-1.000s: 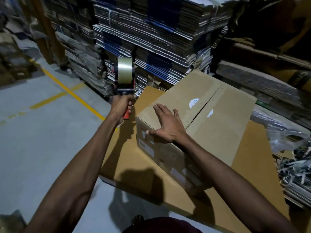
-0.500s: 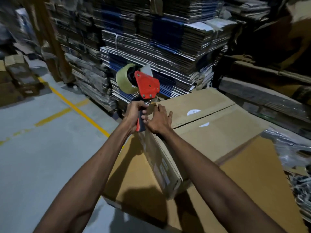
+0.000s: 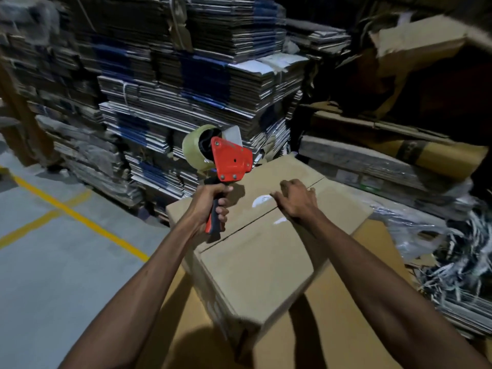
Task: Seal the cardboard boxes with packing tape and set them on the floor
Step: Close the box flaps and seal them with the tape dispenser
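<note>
A brown cardboard box stands in front of me on a flat cardboard sheet, its two top flaps closed with a seam running diagonally. My left hand grips the handle of a red tape dispenser with a roll of clear tape, held above the box's left top edge. My right hand rests on the box top at the seam, fingers bent, next to a white sticker.
Tall stacks of flattened cartons rise behind the box. Grey floor with yellow lines lies to the left. Plastic wrap and strapping scraps pile up on the right, under more cardboard bundles.
The box has been turned so its seam now runs toward me. My right hand moved from the near corner onto the seam at the top. The dispenser rose over the box's edge.
</note>
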Tool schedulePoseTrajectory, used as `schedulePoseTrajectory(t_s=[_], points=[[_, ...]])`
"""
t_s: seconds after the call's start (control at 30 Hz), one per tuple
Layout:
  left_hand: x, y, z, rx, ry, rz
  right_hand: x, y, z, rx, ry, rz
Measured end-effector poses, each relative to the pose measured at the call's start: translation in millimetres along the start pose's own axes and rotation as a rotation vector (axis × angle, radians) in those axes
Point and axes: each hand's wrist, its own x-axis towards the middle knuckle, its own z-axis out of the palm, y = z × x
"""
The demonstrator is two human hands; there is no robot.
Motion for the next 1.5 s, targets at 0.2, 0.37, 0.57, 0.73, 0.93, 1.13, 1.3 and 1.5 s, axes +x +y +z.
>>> schedulePoseTrajectory(t_s=[0.2, 0.37, 0.57, 0.73, 0.93, 1.13, 1.3, 1.5], points=[[34, -10, 59, -0.047, -0.004, -0.068, 17, 92, -14, -0.045, -0.013, 0.116], [65, -21, 103, -0.061, 0.011, -0.048, 36, 123, -19, -0.035, -0.115, 0.160], [87, -39, 135, -0.039, 0.053, -0.055, 46, 145, -19, -0.037, -0.105, 0.097], [96, -55, 138, -0.037, 0.056, -0.128, 42, 149, -22, -0.089, -0.081, 0.106], [92, -60, 143, 0.003, 0.022, -0.154, 19, 157, -28, -0.095, -0.054, 0.189], [64, -58, 152, 0.041, -0.035, -0.171, -28, 166, -35, -0.082, -0.006, 0.354], [43, -60, 150, 0.113, -0.152, -0.212, -78, 167, -40, -0.052, 0.052, 0.520], [27, -73, 150, 0.151, -0.225, -0.220, -125, 167, -38, -0.023, 0.114, 0.656]])
